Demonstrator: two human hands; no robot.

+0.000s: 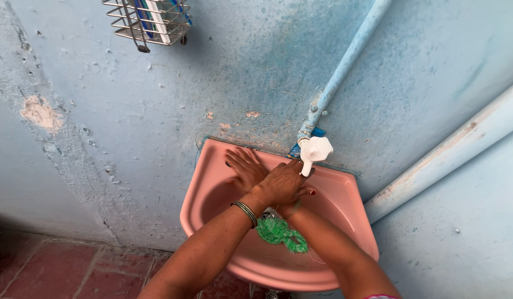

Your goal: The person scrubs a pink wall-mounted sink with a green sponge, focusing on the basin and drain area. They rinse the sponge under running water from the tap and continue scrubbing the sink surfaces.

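My two hands are over the pink sink (pixel 345 205), and my arms cross each other. My left hand (pixel 284 182) lies on top. Its palm faces down and its fingers are flat and close together, just under the white tap (pixel 314 150). It holds nothing. I wear thin bangles (pixel 246 212) on that wrist. My right hand (pixel 246 166) is under the left one and sticks out past it, toward the back of the sink. Its fingers are straight and a little spread, and it holds nothing too. The two hands press one on the other where they cross. I cannot tell if water is running from the tap. A green scrubber (pixel 281 232) lies down in the sink, near the drain, between my arms. It touches no hand. The tap sits at the end of a light blue pipe (pixel 345 63) that goes up the blue wall (pixel 129 111). The paint on the wall is chipped in spots. A wire rack (pixel 148 22) hangs high on the wall, well apart from the sink. The floor (pixel 57 266) below is red tile.
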